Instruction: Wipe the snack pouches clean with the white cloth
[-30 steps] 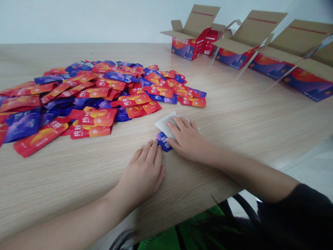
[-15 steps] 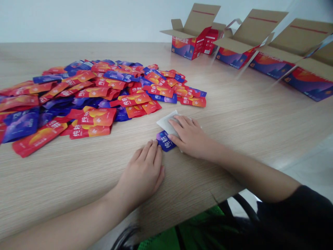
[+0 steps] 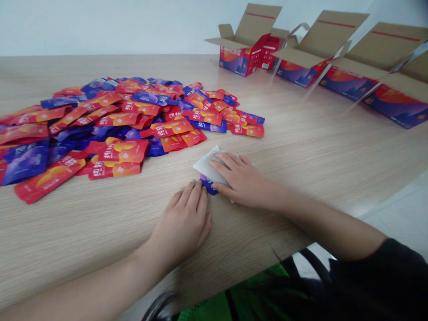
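My right hand (image 3: 242, 180) lies flat with fingers stretched out on a white pad (image 3: 206, 166), which rests on a blue sachet (image 3: 208, 186) on the wooden table (image 3: 317, 147). Only a small corner of the sachet shows beneath the pad. My left hand (image 3: 182, 225) rests palm down on the table, fingers together, its fingertips touching the near edge of the sachet. Neither hand grips anything.
A wide heap of red and blue sachets (image 3: 110, 122) covers the left half of the table. Three open cardboard boxes (image 3: 245, 51) (image 3: 309, 58) (image 3: 384, 84) stand along the far right. The table's front edge runs just below my hands.
My right hand has slid the white pad leftward over the blue sachet, hiding most of it. My left hand has stayed in place.
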A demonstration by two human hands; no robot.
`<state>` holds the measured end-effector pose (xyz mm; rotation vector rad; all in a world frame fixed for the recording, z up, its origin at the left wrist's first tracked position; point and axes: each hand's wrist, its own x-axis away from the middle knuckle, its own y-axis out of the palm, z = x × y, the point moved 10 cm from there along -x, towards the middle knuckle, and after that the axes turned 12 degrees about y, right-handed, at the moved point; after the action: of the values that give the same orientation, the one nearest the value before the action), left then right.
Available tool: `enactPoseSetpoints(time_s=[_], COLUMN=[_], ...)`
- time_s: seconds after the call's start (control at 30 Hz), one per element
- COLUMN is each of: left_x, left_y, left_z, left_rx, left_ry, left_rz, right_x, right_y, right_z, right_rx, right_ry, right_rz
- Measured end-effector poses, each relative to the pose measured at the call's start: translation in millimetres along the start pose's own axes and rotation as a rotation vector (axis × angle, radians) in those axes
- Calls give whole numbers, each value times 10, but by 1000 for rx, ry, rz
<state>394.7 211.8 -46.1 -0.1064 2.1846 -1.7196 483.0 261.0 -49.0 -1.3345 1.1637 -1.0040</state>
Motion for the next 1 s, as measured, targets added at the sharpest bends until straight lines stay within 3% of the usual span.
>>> enactPoseSetpoints(time_s=[0.17, 0.43, 0.77, 1.0], left_x=[9, -16, 5, -14], left_y=[21, -20, 23, -15], left_z=[-5, -2, -6, -1], left_rx=[-4, -1, -4, -18], left_ry=[-6, 0, -6, 2], left_rz=[-22, -1, -29, 4], right_x=[-51, 46, -78, 5], right_y=[7, 30, 6, 31], right_z=[98, -206, 190, -123], right_rx=[45, 15, 26, 28], right_ry=[74, -50, 135, -8], right_rz=[13, 53, 29, 46])
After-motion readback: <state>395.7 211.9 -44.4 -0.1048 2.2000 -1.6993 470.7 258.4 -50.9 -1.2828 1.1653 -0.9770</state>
